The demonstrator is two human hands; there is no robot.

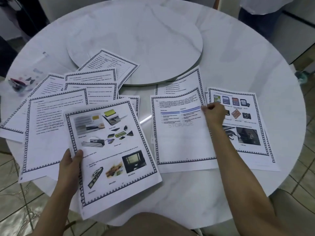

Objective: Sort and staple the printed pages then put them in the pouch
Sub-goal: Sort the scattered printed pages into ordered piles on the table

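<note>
The left hand [69, 166] grips the lower left edge of a border-framed white printed page of colour photographs [110, 147], thumb on top. It holds the page raised over the near rim of the round white marble-look table [238, 57], apparently to compare it before filing. The right hand [214, 113], fingers curled, pinches the right edge of the white text page watermarked STORAGE [179, 133] atop the middle pile, seemingly to lift or square it. Unsorted white sheets [51, 120] lie fanned at left; the clear butterfly-printed pouch [22, 79] sits far left, and no stapler is visible.
</note>
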